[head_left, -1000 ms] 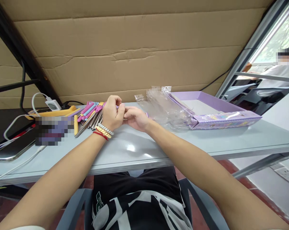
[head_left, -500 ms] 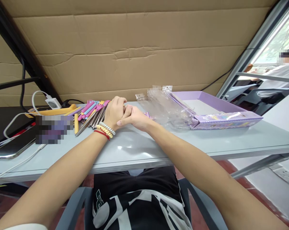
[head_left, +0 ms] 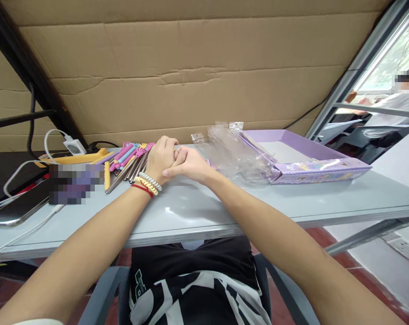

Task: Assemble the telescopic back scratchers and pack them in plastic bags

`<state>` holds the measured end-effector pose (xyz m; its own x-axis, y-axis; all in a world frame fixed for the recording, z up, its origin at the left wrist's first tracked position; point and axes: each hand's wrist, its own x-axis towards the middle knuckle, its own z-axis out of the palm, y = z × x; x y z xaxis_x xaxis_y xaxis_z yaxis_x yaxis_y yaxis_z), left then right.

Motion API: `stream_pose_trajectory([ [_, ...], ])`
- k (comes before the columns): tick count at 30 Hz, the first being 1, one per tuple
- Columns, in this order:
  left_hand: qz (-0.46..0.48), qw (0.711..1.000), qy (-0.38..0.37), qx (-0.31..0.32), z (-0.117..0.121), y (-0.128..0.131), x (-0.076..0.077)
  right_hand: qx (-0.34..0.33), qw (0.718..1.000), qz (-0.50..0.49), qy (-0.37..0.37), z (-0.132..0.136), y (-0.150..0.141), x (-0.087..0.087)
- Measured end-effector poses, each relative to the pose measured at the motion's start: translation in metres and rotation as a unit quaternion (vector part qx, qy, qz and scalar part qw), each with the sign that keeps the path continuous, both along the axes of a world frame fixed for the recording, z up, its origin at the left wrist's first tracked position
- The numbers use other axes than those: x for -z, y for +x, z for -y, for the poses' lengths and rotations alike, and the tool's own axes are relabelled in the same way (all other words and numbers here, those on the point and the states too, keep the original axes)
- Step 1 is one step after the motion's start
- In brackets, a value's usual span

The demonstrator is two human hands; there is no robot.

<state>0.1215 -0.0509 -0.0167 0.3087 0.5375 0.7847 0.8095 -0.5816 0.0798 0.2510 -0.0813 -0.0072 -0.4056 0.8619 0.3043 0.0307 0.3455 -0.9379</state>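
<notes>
My left hand, with bracelets at its wrist, rests closed above the tabletop near the back. My right hand is clasped against it, its thumb lying across the base of my left hand. The fingers overlap, and anything between the palms is hidden. Just left of my hands lies a pile of back scratchers with steel rods and pink, blue, yellow and purple hand-shaped ends. Clear plastic sleeves are heaped to the right of my hands. A small purple piece shows behind my right hand.
An open purple cardboard box stands right of the sleeves. At left are a phone, white cables and a charger. A cardboard sheet closes off the back. A person sits beyond the frame at far right.
My fingertips were meeting a second ago; my right hand then closed over my left, its thumb moving down toward the left wrist. Since half a second ago the hands have hardly moved.
</notes>
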Motion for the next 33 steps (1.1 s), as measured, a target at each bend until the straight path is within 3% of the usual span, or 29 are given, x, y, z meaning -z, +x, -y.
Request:
stream_pose_trajectory([
  [4,-0.012,1.0,0.014,0.01,0.003,0.003,0.0,-0.087,0.996,-0.015,-0.024,-0.002,0.003,-0.002],
  [7,-0.008,1.0,0.018,0.01,0.002,0.005,-0.003,-0.089,0.996,0.005,0.0,-0.005,0.007,-0.003],
  [9,-0.008,1.0,0.009,0.003,0.002,0.005,-0.007,-0.054,0.998,0.02,0.03,-0.004,0.006,-0.005],
  [12,-0.006,1.0,-0.026,-0.012,0.003,-0.001,-0.014,0.071,0.991,0.066,0.091,0.001,0.003,-0.008],
  [14,-0.006,0.998,-0.059,-0.009,0.004,-0.007,-0.018,0.15,0.971,0.112,0.151,0.005,0.002,-0.009],
  [16,-0.013,0.995,-0.093,0.019,0.005,-0.013,-0.02,0.174,0.948,0.156,0.215,0.008,0.003,-0.009],
  [20,-0.044,0.97,-0.201,0.128,0.006,-0.022,-0.022,0.141,0.922,0.224,0.282,0.009,0.007,-0.007],
  [24,-0.082,0.931,-0.314,0.17,0.003,-0.027,-0.019,0.13,0.904,0.293,0.282,0.01,0.01,-0.005],
  [33,-0.116,0.915,-0.343,0.176,0.001,-0.029,-0.018,0.111,0.884,0.357,0.282,0.013,0.011,-0.008],
])
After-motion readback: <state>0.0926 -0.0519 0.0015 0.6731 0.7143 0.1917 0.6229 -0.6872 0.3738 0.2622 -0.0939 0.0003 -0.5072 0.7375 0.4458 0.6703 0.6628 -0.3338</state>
